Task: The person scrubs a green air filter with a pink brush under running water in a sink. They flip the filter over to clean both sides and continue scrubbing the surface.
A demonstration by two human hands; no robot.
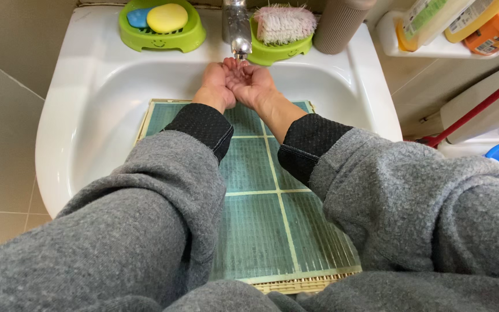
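Two hands meet directly under the tap (237, 29) of a white sink (82, 98). Left hand (216, 82) and right hand (250, 81) touch side by side, palms cupped upward, fingers loosely curled, clamped on nothing. Below the tap, a green mesh filter panel (272, 231) with a cream frame lies across the basin, its near end jutting past the front rim. Left of the tap: green dish (160, 36) with yellow soap (167, 18). Right of the tap: scrub brush (284, 24), then a grey cup (339, 26).
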